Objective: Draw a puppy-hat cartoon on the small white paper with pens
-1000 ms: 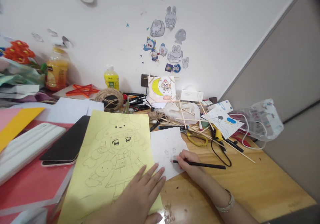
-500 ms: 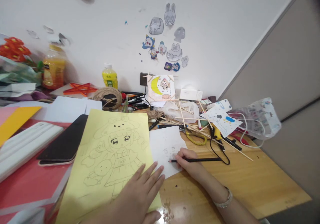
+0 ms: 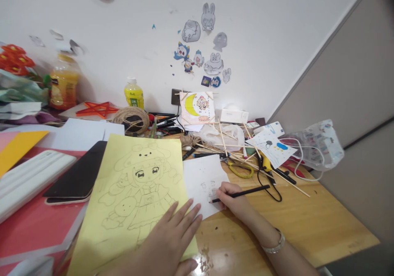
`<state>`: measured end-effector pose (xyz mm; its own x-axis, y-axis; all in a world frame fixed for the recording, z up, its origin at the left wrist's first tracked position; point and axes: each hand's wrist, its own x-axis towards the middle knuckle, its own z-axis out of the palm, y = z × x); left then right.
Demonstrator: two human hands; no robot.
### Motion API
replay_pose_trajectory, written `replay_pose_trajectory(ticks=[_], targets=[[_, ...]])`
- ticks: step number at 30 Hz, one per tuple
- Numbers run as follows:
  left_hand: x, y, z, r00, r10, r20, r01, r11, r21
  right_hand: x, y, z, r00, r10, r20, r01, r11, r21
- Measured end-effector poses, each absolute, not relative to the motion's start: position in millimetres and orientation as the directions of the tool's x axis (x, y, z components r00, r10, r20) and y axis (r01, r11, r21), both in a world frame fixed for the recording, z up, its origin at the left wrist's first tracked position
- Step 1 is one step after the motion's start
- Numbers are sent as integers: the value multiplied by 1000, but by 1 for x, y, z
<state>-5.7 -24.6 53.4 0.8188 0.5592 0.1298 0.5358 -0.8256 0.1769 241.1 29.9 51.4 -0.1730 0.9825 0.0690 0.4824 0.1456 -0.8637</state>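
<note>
Two hands: the left hand (image 3: pixel 170 239) nearest, fingers spread flat, gripping nothing, atop a thin yellow paper sheet with a line drawing (image 3: pixel 138 189), likely easily creased. Beyond, the right hand's (image 3: pixel 237 208) fingers pinch a slim black pencil (image 3: pixel 248 192), probably light and stiff, suitably near its tip, over a white paper sheet (image 3: pixel 198 175); its tail sits higher in view than half a second ago

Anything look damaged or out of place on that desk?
The glossy light-brown wooden tabletop has a blotchy patch near the bare left hand, perhaps worn varnish, unlike smoother wood nearby. Behind the small white drawing paper, thin pale wooden sticks lie crisscrossed, looking untidy.
</note>
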Motion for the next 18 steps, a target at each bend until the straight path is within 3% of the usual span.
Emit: replay_pose_trajectory(ticks=[18], targets=[[-6,-24,57,823,557,112,532,-825,192,240,31,53,-153,985,82,537,152,-830]])
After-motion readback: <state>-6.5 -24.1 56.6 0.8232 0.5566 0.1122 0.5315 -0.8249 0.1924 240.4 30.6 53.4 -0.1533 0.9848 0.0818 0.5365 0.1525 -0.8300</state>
